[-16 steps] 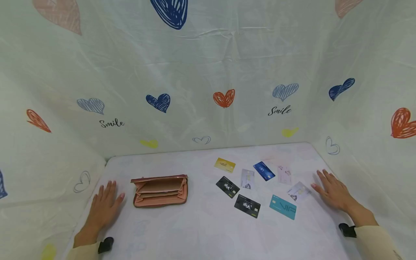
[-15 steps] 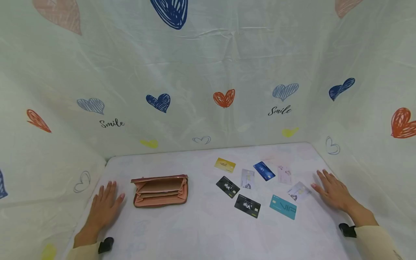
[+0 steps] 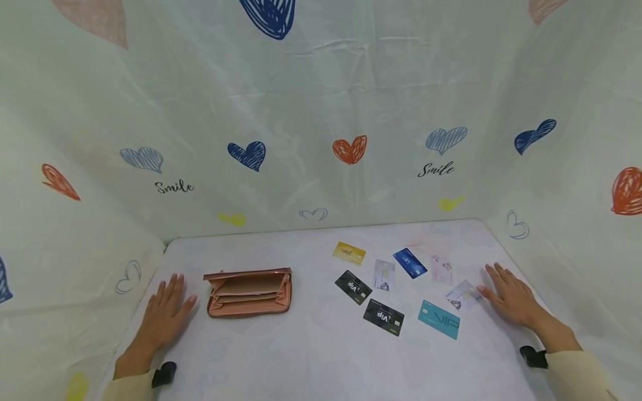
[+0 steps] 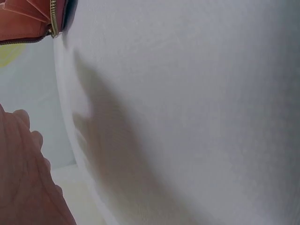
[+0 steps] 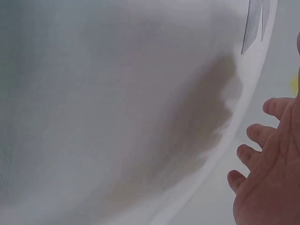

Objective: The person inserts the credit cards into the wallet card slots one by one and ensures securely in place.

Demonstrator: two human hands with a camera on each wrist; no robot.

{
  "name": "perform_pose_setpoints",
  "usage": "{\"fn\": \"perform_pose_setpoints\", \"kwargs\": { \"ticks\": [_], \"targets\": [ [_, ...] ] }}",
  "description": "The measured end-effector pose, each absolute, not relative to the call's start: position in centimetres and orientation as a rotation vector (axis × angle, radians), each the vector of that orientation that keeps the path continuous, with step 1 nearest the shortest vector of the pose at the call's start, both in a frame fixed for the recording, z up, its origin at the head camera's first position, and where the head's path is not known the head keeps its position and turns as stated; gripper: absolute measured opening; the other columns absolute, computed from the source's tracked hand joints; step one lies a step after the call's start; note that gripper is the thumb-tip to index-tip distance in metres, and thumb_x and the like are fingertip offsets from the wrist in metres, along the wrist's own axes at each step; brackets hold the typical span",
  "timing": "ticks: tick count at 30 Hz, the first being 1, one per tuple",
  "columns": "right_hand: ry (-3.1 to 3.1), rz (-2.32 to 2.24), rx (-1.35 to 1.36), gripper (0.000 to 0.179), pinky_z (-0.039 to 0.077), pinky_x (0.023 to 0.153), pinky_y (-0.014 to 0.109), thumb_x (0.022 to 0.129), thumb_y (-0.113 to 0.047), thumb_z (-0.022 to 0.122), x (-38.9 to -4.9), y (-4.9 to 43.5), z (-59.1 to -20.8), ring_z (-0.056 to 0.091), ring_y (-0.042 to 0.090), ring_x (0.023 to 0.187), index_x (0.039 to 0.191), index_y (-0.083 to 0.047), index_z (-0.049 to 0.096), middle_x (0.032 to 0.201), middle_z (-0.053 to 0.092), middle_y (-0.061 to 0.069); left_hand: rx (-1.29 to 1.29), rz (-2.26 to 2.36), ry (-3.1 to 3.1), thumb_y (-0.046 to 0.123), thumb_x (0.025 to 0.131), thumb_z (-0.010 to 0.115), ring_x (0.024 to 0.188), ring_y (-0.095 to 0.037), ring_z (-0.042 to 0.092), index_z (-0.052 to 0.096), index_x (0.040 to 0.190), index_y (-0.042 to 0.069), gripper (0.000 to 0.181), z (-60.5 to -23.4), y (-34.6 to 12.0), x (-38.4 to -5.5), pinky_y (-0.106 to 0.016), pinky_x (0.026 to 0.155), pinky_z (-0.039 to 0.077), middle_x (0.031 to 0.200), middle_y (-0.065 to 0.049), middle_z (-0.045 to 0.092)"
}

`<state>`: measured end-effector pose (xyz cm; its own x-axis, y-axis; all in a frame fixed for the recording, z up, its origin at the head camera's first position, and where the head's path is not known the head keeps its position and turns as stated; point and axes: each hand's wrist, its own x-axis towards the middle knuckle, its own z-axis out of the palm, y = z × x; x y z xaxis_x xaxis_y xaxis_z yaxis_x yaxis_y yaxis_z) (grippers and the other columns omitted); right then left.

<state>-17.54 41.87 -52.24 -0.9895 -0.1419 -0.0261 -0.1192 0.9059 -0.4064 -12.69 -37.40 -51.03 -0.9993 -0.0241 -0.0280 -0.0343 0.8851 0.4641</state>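
Note:
A pink wallet [image 3: 249, 307] lies unzipped on the table, its inner pockets facing the front. Just left of it is my left hand [image 3: 159, 320], palm down with straight fingers, holding nothing. The left wrist view shows that hand [image 4: 26, 178] above its shadow, with a zipped corner of the wallet [image 4: 26, 23] at top left. My right hand [image 3: 514, 298] has its fingers extended, thumb tip close to a pale card [image 3: 462, 295] on the right. From the right wrist, the hand [image 5: 274, 178] hovers over its own shadow, and thin card edges [image 5: 253, 26] show at top right.
Several cards are scattered right of the wallet: a yellow card [image 3: 349, 253], a blue card [image 3: 410, 263], a teal card [image 3: 439, 319], black cards including one black card [image 3: 383, 317], and pale ones. A heart-printed curtain [image 3: 301, 111] surrounds the white table [image 3: 281, 356].
The head view has shifted slightly. My left hand has moved a little forward, and my right hand slightly left toward the pale card. Wallet and cards lie as before.

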Motion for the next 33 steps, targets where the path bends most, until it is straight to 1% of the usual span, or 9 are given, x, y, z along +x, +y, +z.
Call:
{"fn": "perform_pose_setpoints", "kwargs": {
  "ticks": [7, 12, 17, 18, 21, 23, 25, 28, 33],
  "targets": [
    [3.013, -0.68, -0.222, 0.081, 0.01, 0.111, 0.083, 0.108, -0.041, 0.056, -17.1, 41.0, -52.3, 0.015, 0.068, 0.146, 0.157, 0.016, 0.026, 0.16, 0.017, 0.047, 0.073, 0.842, 3.065, 0.041, 0.112, 0.046, 0.155, -0.058, 0.002, 0.007, 0.165, -0.007, 0.082, -51.3, -37.0, -12.8, -0.071, 0.122, 0.0, 0.169, -0.036, 0.01],
    [3.031, -0.648, -0.229, 0.081, 0.019, 0.108, 0.083, 0.106, -0.04, 0.061, -16.9, 40.3, -52.3, 0.024, 0.069, 0.141, 0.154, 0.018, 0.031, 0.156, 0.024, 0.049, 0.142, 1.001, 3.123, 0.028, 0.109, 0.058, 0.147, -0.064, 0.023, 0.024, 0.161, -0.012, 0.074, -51.5, -36.5, -12.8, -0.076, 0.116, 0.017, 0.161, -0.04, 0.029],
    [3.022, -0.639, -0.224, 0.082, 0.026, 0.106, 0.083, 0.104, -0.038, 0.066, -16.7, 39.7, -52.3, 0.029, 0.07, 0.137, 0.152, 0.019, 0.033, 0.153, 0.028, 0.049, 0.087, 1.208, 3.063, 0.02, 0.104, 0.068, 0.143, -0.062, 0.028, 0.04, 0.146, -0.012, 0.06, -51.0, -35.9, -12.7, -0.076, 0.108, 0.029, 0.156, -0.038, 0.035],
    [3.022, -0.647, -0.233, 0.082, 0.027, 0.105, 0.083, 0.103, -0.037, 0.067, -16.7, 39.6, -52.3, 0.031, 0.07, 0.136, 0.151, 0.02, 0.034, 0.152, 0.03, 0.049, 0.083, 1.243, 3.043, 0.018, 0.103, 0.069, 0.143, -0.062, 0.029, 0.043, 0.144, -0.012, 0.057, -50.9, -35.7, -12.6, -0.075, 0.107, 0.031, 0.157, -0.037, 0.035],
    [3.016, -0.69, -0.248, 0.081, 0.03, 0.104, 0.082, 0.101, -0.034, 0.071, -16.5, 39.3, -52.4, 0.034, 0.069, 0.134, 0.149, 0.021, 0.036, 0.149, 0.033, 0.049, 0.098, 1.305, 3.003, 0.016, 0.102, 0.07, 0.143, -0.057, 0.033, 0.05, 0.14, -0.007, 0.048, -50.6, -35.6, -12.5, -0.038, 0.118, 0.039, 0.16, -0.034, 0.035],
    [3.022, -0.725, -0.266, 0.08, 0.032, 0.104, 0.08, 0.098, -0.03, 0.075, -16.4, 39.1, -52.4, 0.036, 0.067, 0.132, 0.146, 0.022, 0.038, 0.146, 0.037, 0.048, 0.141, 1.336, 2.993, 0.014, 0.102, 0.071, 0.15, -0.038, 0.036, 0.052, 0.14, -0.004, 0.046, -50.6, -35.5, -12.5, -0.012, 0.109, 0.035, 0.16, -0.032, 0.037],
    [3.027, -0.76, -0.261, 0.08, 0.035, 0.104, 0.079, 0.095, -0.028, 0.078, -16.3, 38.9, -52.5, 0.039, 0.066, 0.13, 0.144, 0.022, 0.04, 0.143, 0.04, 0.048, 0.197, 1.391, 2.983, 0.01, 0.101, 0.071, 0.15, -0.011, 0.036, 0.054, 0.141, -0.002, 0.046, -50.7, -35.5, -12.7, 0.002, 0.094, 0.027, 0.159, -0.031, 0.039],
    [3.036, -0.806, -0.206, 0.079, 0.04, 0.101, 0.076, 0.092, -0.025, 0.081, -16.3, 38.5, -52.4, 0.044, 0.062, 0.124, 0.141, 0.023, 0.042, 0.138, 0.044, 0.048, 0.286, 1.487, 2.959, 0.003, 0.099, 0.071, 0.136, 0.021, 0.03, 0.054, 0.142, -0.003, 0.046, -50.8, -35.4, -12.9, 0.001, 0.096, 0.03, 0.16, -0.027, 0.041],
    [3.017, -0.877, -0.028, 0.077, 0.047, 0.094, 0.07, 0.091, -0.022, 0.082, -16.2, 37.8, -52.1, 0.051, 0.059, 0.113, 0.138, 0.025, 0.043, 0.128, 0.046, 0.048, 0.322, 1.629, 2.887, -0.001, 0.099, 0.069, 0.133, 0.024, 0.032, 0.053, 0.143, -0.007, 0.047, -50.9, -35.1, -13.1, -0.003, 0.099, 0.035, 0.158, 0.013, 0.044]
  ]
}}
